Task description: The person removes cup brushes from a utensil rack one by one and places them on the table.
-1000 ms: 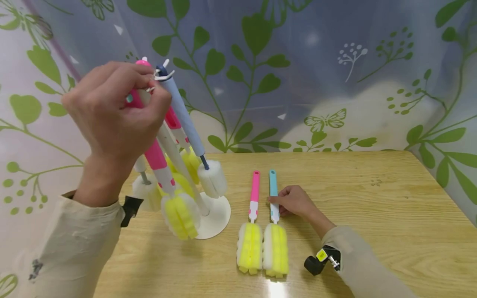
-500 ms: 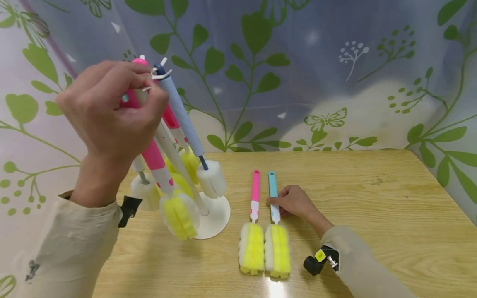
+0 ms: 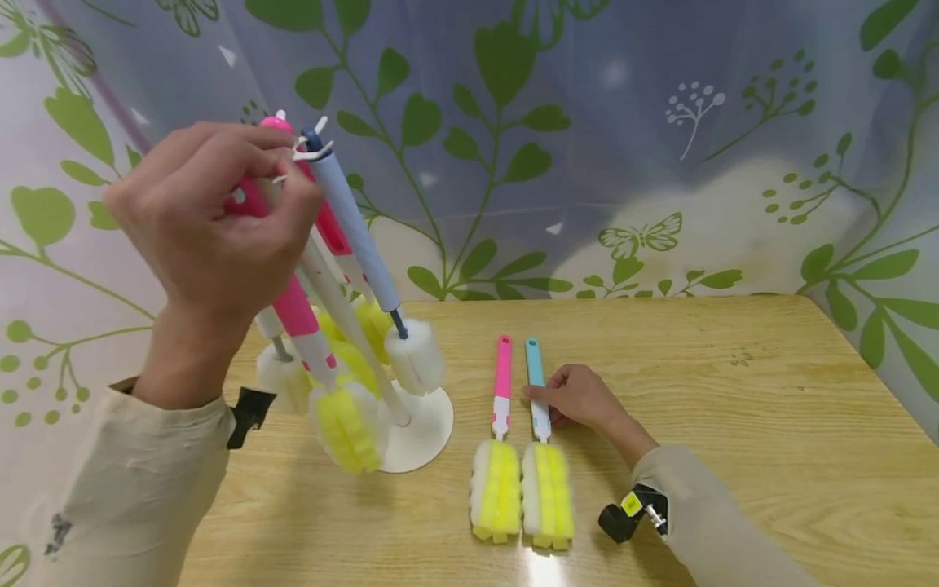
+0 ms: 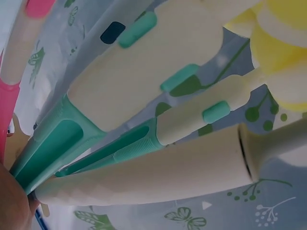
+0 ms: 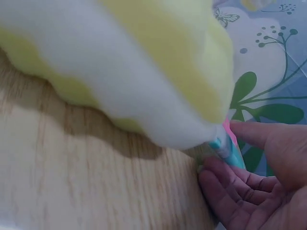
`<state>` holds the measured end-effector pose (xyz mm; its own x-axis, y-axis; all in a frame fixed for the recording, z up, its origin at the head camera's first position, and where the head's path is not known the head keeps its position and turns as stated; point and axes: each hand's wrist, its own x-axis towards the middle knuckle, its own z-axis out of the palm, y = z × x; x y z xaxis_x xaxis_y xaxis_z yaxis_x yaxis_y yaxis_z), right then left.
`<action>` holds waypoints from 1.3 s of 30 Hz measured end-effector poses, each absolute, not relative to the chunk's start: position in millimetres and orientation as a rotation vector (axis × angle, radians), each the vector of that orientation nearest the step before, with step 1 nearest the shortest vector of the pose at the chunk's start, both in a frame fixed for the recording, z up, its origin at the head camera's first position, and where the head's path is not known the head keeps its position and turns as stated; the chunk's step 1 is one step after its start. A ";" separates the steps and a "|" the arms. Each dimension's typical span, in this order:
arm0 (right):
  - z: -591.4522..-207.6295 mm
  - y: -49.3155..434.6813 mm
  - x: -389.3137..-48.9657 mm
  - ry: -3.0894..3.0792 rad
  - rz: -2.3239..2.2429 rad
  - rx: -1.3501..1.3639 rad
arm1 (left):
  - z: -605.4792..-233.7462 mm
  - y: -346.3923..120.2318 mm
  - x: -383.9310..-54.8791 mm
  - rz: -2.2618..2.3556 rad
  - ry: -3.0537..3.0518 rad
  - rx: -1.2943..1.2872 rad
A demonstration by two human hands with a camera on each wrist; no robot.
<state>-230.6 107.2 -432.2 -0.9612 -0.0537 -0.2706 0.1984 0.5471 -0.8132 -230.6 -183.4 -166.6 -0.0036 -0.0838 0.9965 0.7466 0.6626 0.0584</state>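
My left hand [image 3: 213, 208] grips the top of a white brush stand [image 3: 425, 436], its fingers among the hooks and handle ends. Several sponge bottle brushes hang there: a blue-handled one [image 3: 354, 224], a pink-handled one [image 3: 345, 424] and, in the left wrist view, teal-handled ones [image 4: 139, 67] beside a white-handled one [image 4: 148, 177]. My fingers hide part of the hooks. On the table, my right hand [image 3: 583, 398] pinches the handle of a teal-handled bottle brush [image 3: 548, 493]. Close beside it lies a pink-handled bottle brush [image 3: 495, 489], parallel, both sponge heads toward me.
The wooden table [image 3: 748, 424] extends to the right of my right hand. A leaf-printed curtain [image 3: 587, 163] stands behind it and on both sides. The stand's round base rests left of the two lying brushes.
My left hand and the stand's top with its hanging brushes have shifted slightly left, while the base stays put. The two lying brushes moved slightly right earlier; my right hand keeps its hold.
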 end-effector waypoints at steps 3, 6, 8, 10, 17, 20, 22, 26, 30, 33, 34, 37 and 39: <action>-430.4 110.7 -230.7 2.546 -1.355 0.100 | -166.3 -184.6 -231.5 -0.762 -1.424 -0.631; -429.4 114.9 -230.5 2.550 -1.363 0.104 | -166.0 -185.8 -232.5 -0.794 -1.418 -0.660; -429.0 117.8 -231.1 2.550 -1.373 0.094 | -165.9 -187.0 -233.0 -0.810 -1.417 -0.676; -426.9 119.9 -231.8 2.554 -1.396 0.082 | -165.8 -188.7 -233.5 -0.826 -1.417 -0.690; -414.9 121.4 -236.2 2.578 -1.496 0.022 | -165.9 -196.9 -235.3 -0.921 -1.409 -0.748; -409.3 120.6 -236.9 2.556 -1.562 0.009 | -165.3 -197.6 -236.5 -0.959 -1.389 -0.766; -404.6 118.8 -236.4 2.553 -1.597 -0.003 | -165.1 -196.7 -236.8 -0.975 -1.378 -0.776; -394.4 112.5 -236.1 2.546 -1.682 -0.072 | -164.2 -193.7 -234.7 -0.987 -1.388 -0.771; -380.2 105.0 -236.5 2.551 -1.748 -0.170 | -161.5 -192.0 -228.2 -0.944 -1.450 -0.742; -367.6 99.3 -235.4 2.562 -1.777 -0.247 | -159.8 -193.9 -223.1 -0.896 -1.506 -0.715; -363.1 97.3 -234.8 2.566 -1.789 -0.274 | -159.5 -194.7 -221.7 -0.875 -1.519 -0.704; -350.7 91.5 -233.2 2.546 -1.849 -0.337 | -159.4 -196.9 -219.7 -0.836 -1.528 -0.675; -343.7 87.4 -231.9 2.521 -1.890 -0.376 | -160.7 -196.7 -219.9 -0.820 -1.514 -0.662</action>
<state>-231.9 87.4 -343.7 -0.9714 -0.1699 0.1658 -0.2068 0.2626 -0.9425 -219.9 -196.7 -160.7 -0.1072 -0.0537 0.9928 0.8023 0.5851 0.1183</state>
